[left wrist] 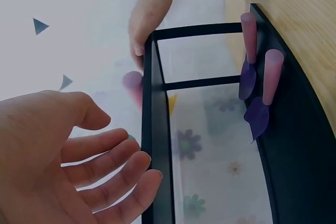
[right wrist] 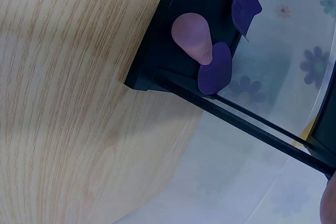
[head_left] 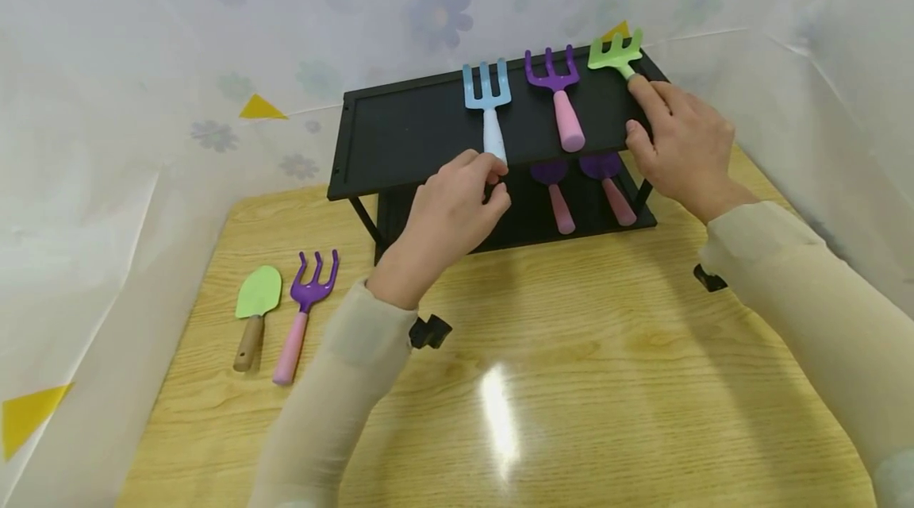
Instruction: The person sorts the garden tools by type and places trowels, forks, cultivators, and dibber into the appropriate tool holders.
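Observation:
On the top tier of a black two-tier rack [head_left: 407, 127] lie a light blue hand fork [head_left: 488, 99], a purple hand fork with a pink handle [head_left: 569, 123] and a green hand fork [head_left: 616, 57]. My left hand [head_left: 453, 210] is at the front edge, fingertips by the end of the blue fork's handle. In the left wrist view the fingers of this left hand [left wrist: 100, 156] are loosely bent and apart, thumb raised. My right hand [head_left: 681, 143] holds the green fork's handle at the right end, covering most of it; only its fingertips' edge enters the right wrist view.
Two purple trowels with pink handles [head_left: 562, 210] [head_left: 618, 202] lie on the lower tier. At the table's left are a green trowel [head_left: 259, 294] with a brown handle and another purple hand fork [head_left: 293, 345]. White floral sheeting [head_left: 286, 40] stands behind the wooden table [head_left: 571, 381].

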### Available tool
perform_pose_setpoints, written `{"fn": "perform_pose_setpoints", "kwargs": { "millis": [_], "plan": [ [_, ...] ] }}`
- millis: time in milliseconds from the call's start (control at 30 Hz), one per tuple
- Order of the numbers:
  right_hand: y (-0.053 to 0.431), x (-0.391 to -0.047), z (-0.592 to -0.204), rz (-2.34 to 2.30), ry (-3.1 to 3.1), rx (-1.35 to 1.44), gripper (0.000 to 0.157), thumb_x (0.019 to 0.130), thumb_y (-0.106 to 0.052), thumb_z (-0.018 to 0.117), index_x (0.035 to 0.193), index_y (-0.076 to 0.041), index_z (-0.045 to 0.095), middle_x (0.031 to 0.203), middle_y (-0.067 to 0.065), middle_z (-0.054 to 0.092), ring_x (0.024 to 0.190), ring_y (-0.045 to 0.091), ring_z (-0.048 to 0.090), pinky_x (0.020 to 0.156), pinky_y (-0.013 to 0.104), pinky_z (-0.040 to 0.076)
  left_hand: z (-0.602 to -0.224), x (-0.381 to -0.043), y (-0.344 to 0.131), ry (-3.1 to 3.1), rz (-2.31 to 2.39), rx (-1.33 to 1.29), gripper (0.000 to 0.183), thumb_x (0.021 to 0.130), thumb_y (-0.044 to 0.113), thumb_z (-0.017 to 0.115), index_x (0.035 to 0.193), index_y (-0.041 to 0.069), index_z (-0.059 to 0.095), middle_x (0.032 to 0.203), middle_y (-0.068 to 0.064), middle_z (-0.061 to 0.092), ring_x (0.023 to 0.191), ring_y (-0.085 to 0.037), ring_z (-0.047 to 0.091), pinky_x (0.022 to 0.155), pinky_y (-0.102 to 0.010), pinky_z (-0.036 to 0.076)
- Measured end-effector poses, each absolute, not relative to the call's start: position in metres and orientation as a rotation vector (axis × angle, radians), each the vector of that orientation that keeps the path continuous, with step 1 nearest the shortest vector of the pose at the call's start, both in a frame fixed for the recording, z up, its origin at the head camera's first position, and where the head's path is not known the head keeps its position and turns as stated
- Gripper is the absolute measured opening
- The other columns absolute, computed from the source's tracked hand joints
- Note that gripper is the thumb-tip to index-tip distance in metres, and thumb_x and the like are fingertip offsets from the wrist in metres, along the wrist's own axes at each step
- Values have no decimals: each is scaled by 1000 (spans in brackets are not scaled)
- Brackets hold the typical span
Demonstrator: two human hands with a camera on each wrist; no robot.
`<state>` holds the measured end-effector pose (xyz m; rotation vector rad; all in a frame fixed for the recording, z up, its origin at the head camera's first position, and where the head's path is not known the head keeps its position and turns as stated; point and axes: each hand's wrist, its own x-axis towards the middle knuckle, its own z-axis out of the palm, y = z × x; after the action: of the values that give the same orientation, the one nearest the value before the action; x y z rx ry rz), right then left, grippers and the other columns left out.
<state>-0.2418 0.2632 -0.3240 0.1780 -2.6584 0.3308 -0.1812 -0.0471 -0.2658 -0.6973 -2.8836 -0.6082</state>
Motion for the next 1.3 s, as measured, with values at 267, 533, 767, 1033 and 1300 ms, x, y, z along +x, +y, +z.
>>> {"fn": "perform_pose_setpoints", "kwargs": {
  "millis": [267, 533, 767, 1033, 1300],
  "plan": [
    [262, -243, -325, 327, -2631, 198, 55, 102, -35, 35, 156, -24, 31, 150, 14, 46, 129, 44, 48, 102, 62, 39, -273, -189, -41, -2881, -672, -684, 32, 100, 26, 54, 131, 16, 59, 123, 1, 60, 77, -11, 56, 66, -27, 50],
    [259, -245, -325, 340, -2634, 204, 55, 102, -35, 34, 156, -24, 31, 151, 14, 45, 129, 45, 48, 102, 62, 38, -284, -179, -59, -2875, -696, -727, 29, 101, 24, 53, 128, 18, 60, 121, 1, 60, 87, -10, 62, 64, -25, 50],
    [259, -244, -325, 342, -2662, 203, 55, 103, -36, 33, 157, -25, 28, 152, 14, 43, 132, 45, 45, 104, 64, 36, -302, -163, -88, -2901, -728, -693, 24, 100, 21, 54, 120, 17, 66, 111, 3, 63, 84, -10, 62, 66, -25, 51],
    [262, -242, -324, 341, -2650, 188, 55, 103, -35, 33, 157, -24, 30, 152, 15, 43, 130, 46, 47, 99, 68, 38, -329, -148, -136, -2956, -764, -500, 23, 100, 21, 54, 118, 16, 67, 107, -2, 65, 85, -18, 62, 64, -29, 50],
    [263, -245, -326, 370, -2654, 180, 56, 103, -35, 32, 157, -26, 28, 154, 14, 42, 133, 46, 44, 100, 68, 36, -349, -133, -193, -3005, -741, -251, 29, 100, 20, 52, 124, 10, 64, 120, -10, 66, 95, -24, 65, 67, -34, 53]
  ]
}}
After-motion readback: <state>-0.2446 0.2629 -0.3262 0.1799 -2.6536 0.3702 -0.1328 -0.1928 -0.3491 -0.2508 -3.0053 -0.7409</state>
